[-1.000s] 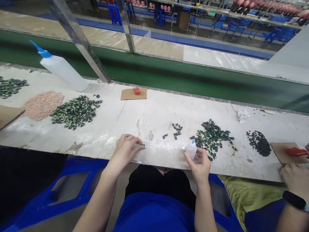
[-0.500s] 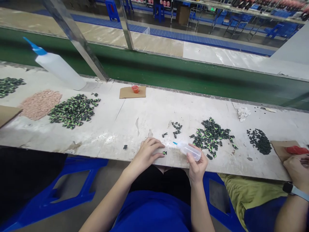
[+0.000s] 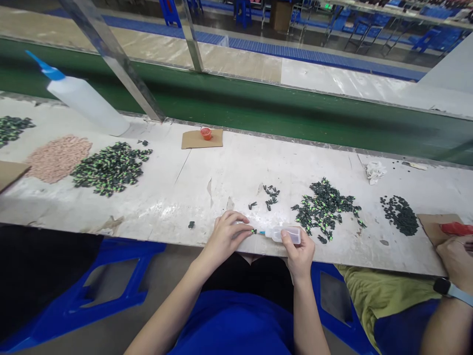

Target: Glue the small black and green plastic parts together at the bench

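Observation:
Between thumb and fingertips, my left hand pinches a small black-and-green piece just above the table's front edge. My right hand is wrapped round a small translucent squeeze bottle with a blue tip. The bottle lies nearly level, its tip pointing left and close to the piece; whether they touch I cannot tell. A few loose black parts lie beyond my hands. To the right of the bottle spreads a pile of black-and-green pieces.
At left are another black-and-green pile, a pink pile and a big white bottle. A red cup sits on cardboard at the back. Small black discs lie at right, near a co-worker's hand.
The small piece has been lifted slightly off the table in my left fingers. My right hand has brought the bottle lower and more level, its tip now at the piece.

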Demonstrator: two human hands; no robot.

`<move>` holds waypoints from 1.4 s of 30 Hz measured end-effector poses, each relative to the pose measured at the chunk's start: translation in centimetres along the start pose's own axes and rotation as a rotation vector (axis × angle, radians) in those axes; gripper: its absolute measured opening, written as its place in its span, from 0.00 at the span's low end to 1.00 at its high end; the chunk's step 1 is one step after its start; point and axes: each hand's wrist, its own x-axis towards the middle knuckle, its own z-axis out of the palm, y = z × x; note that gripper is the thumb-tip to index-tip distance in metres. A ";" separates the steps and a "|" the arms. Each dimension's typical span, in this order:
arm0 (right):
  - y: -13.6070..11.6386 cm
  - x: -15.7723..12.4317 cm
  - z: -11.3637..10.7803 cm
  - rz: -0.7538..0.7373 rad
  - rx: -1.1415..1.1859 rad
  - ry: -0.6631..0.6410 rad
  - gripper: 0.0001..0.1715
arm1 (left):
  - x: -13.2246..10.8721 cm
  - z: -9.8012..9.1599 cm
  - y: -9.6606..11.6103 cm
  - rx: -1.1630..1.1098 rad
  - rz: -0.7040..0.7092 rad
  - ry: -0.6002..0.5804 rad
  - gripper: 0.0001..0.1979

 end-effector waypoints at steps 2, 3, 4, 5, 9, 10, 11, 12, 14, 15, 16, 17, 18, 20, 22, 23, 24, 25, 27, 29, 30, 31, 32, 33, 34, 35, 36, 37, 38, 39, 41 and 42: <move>-0.2 0.0 0.1 0.002 -0.004 -0.003 0.14 | 0.0 0.0 0.0 -0.005 -0.009 0.002 0.05; -0.3 0.0 0.1 0.006 -0.006 -0.005 0.15 | 0.0 0.0 0.0 -0.006 -0.013 0.003 0.05; -0.4 0.1 0.1 0.009 -0.008 -0.008 0.15 | 0.0 0.0 0.0 -0.008 -0.016 0.003 0.05; -0.4 0.1 0.1 0.012 -0.010 -0.012 0.15 | 0.0 0.1 0.0 -0.010 -0.016 0.004 0.05; -0.2 0.1 0.1 0.027 -0.012 -0.022 0.15 | 0.0 0.0 -0.1 -0.020 -0.010 0.007 0.05; -0.1 0.0 0.1 0.031 -0.012 -0.021 0.15 | 0.0 0.0 -0.1 -0.020 -0.010 0.006 0.05; -0.1 0.0 0.1 0.034 -0.012 -0.020 0.15 | 0.1 0.0 -0.1 -0.019 -0.010 0.004 0.05; -0.1 0.0 0.1 0.037 -0.012 -0.019 0.16 | 0.1 0.0 -0.1 -0.018 -0.011 0.005 0.05; -0.1 0.0 0.1 0.040 -0.012 -0.020 0.16 | 0.0 0.0 -0.1 -0.016 -0.011 0.006 0.05; -0.2 0.0 0.1 0.041 -0.012 -0.022 0.16 | 0.0 0.0 -0.1 -0.017 -0.011 0.007 0.05; -0.2 0.0 0.1 0.041 -0.011 -0.024 0.17 | 0.0 0.1 -0.1 -0.018 -0.011 0.009 0.06; -0.3 0.0 0.1 0.040 -0.012 -0.025 0.17 | 0.0 0.1 -0.1 -0.020 -0.011 0.010 0.06; -0.3 0.0 0.2 0.038 -0.014 -0.024 0.17 | 0.0 0.1 -0.2 -0.021 -0.010 0.010 0.06; -0.3 0.0 0.2 0.036 -0.021 -0.018 0.17 | 0.0 0.1 -0.2 -0.022 -0.010 0.009 0.06; -0.3 0.0 0.2 0.036 -0.024 -0.016 0.18 | 0.0 0.1 -0.2 -0.021 -0.009 0.008 0.06; -0.3 0.0 0.2 0.037 -0.024 -0.016 0.18 | 0.0 0.1 -0.2 -0.021 -0.008 0.008 0.06; -0.3 0.0 0.2 0.038 -0.022 -0.017 0.18 | 0.0 0.0 -0.1 -0.022 -0.007 0.009 0.06; -0.3 0.0 0.2 0.038 -0.021 -0.018 0.18 | 0.0 0.0 -0.1 -0.022 -0.006 0.009 0.06; -0.3 0.0 0.3 0.037 -0.023 -0.018 0.18 | 0.0 0.0 -0.1 -0.021 -0.007 0.008 0.06; -0.3 0.0 0.3 0.038 -0.032 -0.011 0.18 | 0.0 0.0 -0.1 -0.022 -0.010 0.002 0.06; -0.3 0.0 0.4 0.036 -0.039 -0.008 0.18 | 0.0 0.0 -0.1 -0.023 -0.011 0.001 0.06; -0.3 0.0 0.4 0.035 -0.046 -0.004 0.18 | 0.0 -0.1 0.0 -0.024 -0.011 0.000 0.06; -0.3 0.0 0.4 0.033 -0.053 0.001 0.19 | 0.0 -0.1 0.0 -0.024 -0.010 -0.001 0.06; -0.4 0.0 0.4 0.032 -0.059 0.005 0.19 | 0.0 -0.1 0.0 -0.023 -0.010 -0.003 0.06; -0.4 0.0 0.4 0.030 -0.063 0.009 0.19 | 0.0 -0.1 0.0 -0.022 -0.009 -0.004 0.06; -0.5 -0.1 0.4 0.030 -0.065 0.014 0.19 | 0.0 -0.1 0.0 -0.020 -0.009 -0.006 0.05; -0.5 -0.1 0.5 0.029 -0.065 0.019 0.19 | 0.0 -0.1 0.0 -0.019 -0.009 -0.007 0.06; -0.5 -0.1 0.5 0.029 -0.064 0.023 0.19 | 0.0 -0.1 0.0 -0.017 -0.008 -0.006 0.06; -0.5 -0.1 0.5 0.029 -0.063 0.027 0.19 | -0.1 -0.1 0.0 -0.015 -0.007 -0.004 0.06; -0.5 -0.1 0.4 0.030 -0.062 0.031 0.19 | -0.1 -0.1 0.0 -0.013 -0.005 -0.002 0.06; -0.3 -0.1 0.4 0.030 -0.056 0.033 0.19 | -0.1 -0.1 0.0 -0.011 -0.002 0.002 0.06; -0.3 -0.1 0.4 0.030 -0.052 0.033 0.18 | -0.1 0.0 -0.1 -0.011 0.000 0.004 0.06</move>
